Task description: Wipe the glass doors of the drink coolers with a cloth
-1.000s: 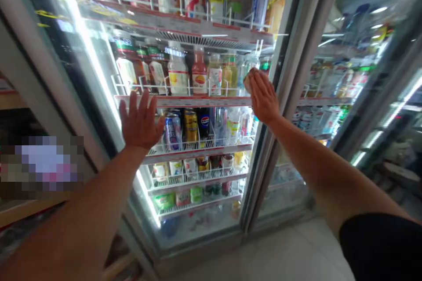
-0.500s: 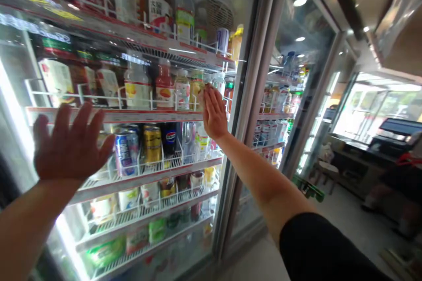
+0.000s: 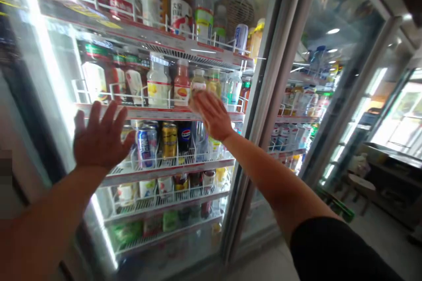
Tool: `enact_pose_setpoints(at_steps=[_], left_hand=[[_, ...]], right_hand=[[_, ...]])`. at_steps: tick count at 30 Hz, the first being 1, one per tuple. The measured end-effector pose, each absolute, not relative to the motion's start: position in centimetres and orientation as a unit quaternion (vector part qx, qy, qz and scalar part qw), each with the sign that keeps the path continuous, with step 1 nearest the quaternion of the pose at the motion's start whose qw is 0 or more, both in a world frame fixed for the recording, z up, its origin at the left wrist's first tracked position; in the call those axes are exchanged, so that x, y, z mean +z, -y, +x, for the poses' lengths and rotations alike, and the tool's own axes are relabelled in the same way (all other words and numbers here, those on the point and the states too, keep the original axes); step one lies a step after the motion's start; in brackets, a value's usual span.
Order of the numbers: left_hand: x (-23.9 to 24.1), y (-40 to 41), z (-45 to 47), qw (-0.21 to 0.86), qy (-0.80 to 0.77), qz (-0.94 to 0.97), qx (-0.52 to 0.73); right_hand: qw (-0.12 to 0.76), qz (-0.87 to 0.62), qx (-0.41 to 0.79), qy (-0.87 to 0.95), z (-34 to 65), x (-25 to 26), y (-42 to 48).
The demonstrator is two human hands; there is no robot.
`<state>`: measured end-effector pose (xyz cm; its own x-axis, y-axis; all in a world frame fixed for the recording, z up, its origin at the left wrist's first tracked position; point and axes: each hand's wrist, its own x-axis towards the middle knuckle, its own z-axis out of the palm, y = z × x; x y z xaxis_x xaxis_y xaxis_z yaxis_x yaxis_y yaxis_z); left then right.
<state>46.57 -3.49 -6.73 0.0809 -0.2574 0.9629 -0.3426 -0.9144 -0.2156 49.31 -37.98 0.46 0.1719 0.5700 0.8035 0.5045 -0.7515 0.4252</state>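
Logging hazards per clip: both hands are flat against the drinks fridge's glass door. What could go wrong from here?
1. The left hand and right hand both press open-palmed on the glass door. Leaning hard might stress the pane or slip on it.
2. The right hand is the one nearer the door frame. If the door swings, its fingers could get pinched there.

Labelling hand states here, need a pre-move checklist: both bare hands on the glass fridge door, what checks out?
1. Left hand open, fingers spread, against the clear glass fridge door: ok.
2. Right hand flat on the same glass: ok.
3. Something pale under the right fingertips: cannot tell.
4. Door shut against the silver metal frame: cannot tell.
5. Blue drink can upright behind the glass: ok.
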Motion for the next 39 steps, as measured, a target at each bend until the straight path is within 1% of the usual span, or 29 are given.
enact_pose_setpoints(at_steps=[2, 3, 4, 5, 6, 9, 10, 11, 12, 15, 16, 17, 18, 21, 22, 23, 24, 27, 28, 29, 30, 32, 34, 35, 36, 39], left_hand=[[-6.7, 3.5, 46.6, 0.028, 0.202, 0.735, 0.647], [-6.7, 3.5, 46.6, 0.026, 0.202, 0.734, 0.648], [-6.7, 3.5, 46.6, 0.024, 0.202, 0.732, 0.65], [-6.7, 3.5, 46.6, 0.021, 0.201, 0.731, 0.652], [-6.7, 3.5, 46.6, 0.018, 0.201, 0.73, 0.653], [-6.7, 3.5, 46.5, 0.012, 0.199, 0.731, 0.652], [-6.7, 3.6, 46.5, 0.01, 0.2, 0.732, 0.651], [-6.7, 3.6, 46.5, 0.009, 0.201, 0.733, 0.65], [-6.7, 3.6, 46.4, 0.009, 0.201, 0.732, 0.65], [-6.7, 3.7, 46.4, 0.008, 0.198, 0.734, 0.65], [-6.8, 3.7, 46.4, 0.009, 0.194, 0.736, 0.649], [-6.8, 3.7, 46.4, 0.009, 0.192, 0.738, 0.647], [-6.8, 3.7, 46.4, 0.008, 0.189, 0.74, 0.646], [-7.0, 3.6, 46.5, 0.002, 0.181, 0.744, 0.643], [-7.0, 3.6, 46.5, 0.0, 0.178, 0.746, 0.641], [-7.0, 3.6, 46.5, 0.001, 0.173, 0.75, 0.639], [-7.0, 3.6, 46.5, 0.004, 0.167, 0.754, 0.635], [-6.8, 3.7, 46.3, 0.022, 0.151, 0.768, 0.622], [-6.8, 3.7, 46.2, 0.027, 0.148, 0.771, 0.618], [-6.7, 3.8, 46.1, 0.031, 0.148, 0.774, 0.616], [-6.6, 3.9, 46.0, 0.035, 0.148, 0.775, 0.614], [-6.5, 4.0, 45.9, 0.041, 0.151, 0.776, 0.611], [-6.5, 4.0, 45.9, 0.047, 0.154, 0.776, 0.61], [-6.5, 4.0, 45.9, 0.05, 0.155, 0.775, 0.611], [-6.5, 3.9, 46.0, 0.05, 0.157, 0.775, 0.611], [-6.6, 3.7, 46.1, 0.033, 0.162, 0.771, 0.615]], right_hand=[[0.118, 0.743, 0.465, -0.466, 49.1, -0.4, 38.2], [0.148, 0.73, 0.445, -0.498, 49.1, -0.2, 38.6], [0.158, 0.721, 0.448, -0.504, 49.2, 0.4, 39.2], [0.15, 0.718, 0.472, -0.488, 49.4, 1.3, 40.0], [0.123, 0.718, 0.512, -0.455, 49.7, 2.2, 40.7], [0.002, 0.71, 0.625, -0.323, 50.4, 3.7, 42.1], [-0.018, 0.708, 0.636, -0.306, 50.5, 3.5, 42.3], [-0.016, 0.712, 0.627, -0.315, 50.4, 3.0, 42.4], [0.009, 0.72, 0.598, -0.351, 50.3, 2.3, 42.5], [0.133, 0.722, 0.463, -0.497, 49.5, 1.1, 43.6], [0.154, 0.718, 0.443, -0.515, 49.4, 1.3, 44.2], [0.154, 0.717, 0.449, -0.511, 49.4, 1.7, 45.0], [0.133, 0.719, 0.479, -0.485, 49.4, 2.1, 45.8], [0.016, 0.726, 0.591, -0.352, 49.8, 2.5, 47.6], [-0.01, 0.728, 0.603, -0.326, 49.9, 1.9, 48.0], [-0.016, 0.736, 0.595, -0.323, 49.9, 1.0, 48.2], [-0.001, 0.748, 0.566, -0.347, 49.8, 0.0, 48.3], [0.098, 0.763, 0.426, -0.476, 49.4, -2.2, 48.6], [0.111, 0.76, 0.412, -0.49, 49.3, -2.3, 48.8], [0.102, 0.759, 0.429, -0.478, 49.4, -1.9, 48.9], [0.072, 0.758, 0.472, -0.444, 49.5, -1.3, 48.9], [-0.019, 0.744, 0.571, -0.348, 49.8, 0.0, 48.4], [-0.075, 0.73, 0.607, -0.305, 50.0, 0.7, 47.2], [-0.074, 0.733, 0.595, -0.321, 50.0, 0.6, 46.3], [-0.05, 0.74, 0.565, -0.362, 49.9, 0.4, 45.3], [0.073, 0.748, 0.421, -0.508, 49.4, 0.3, 42.9]])
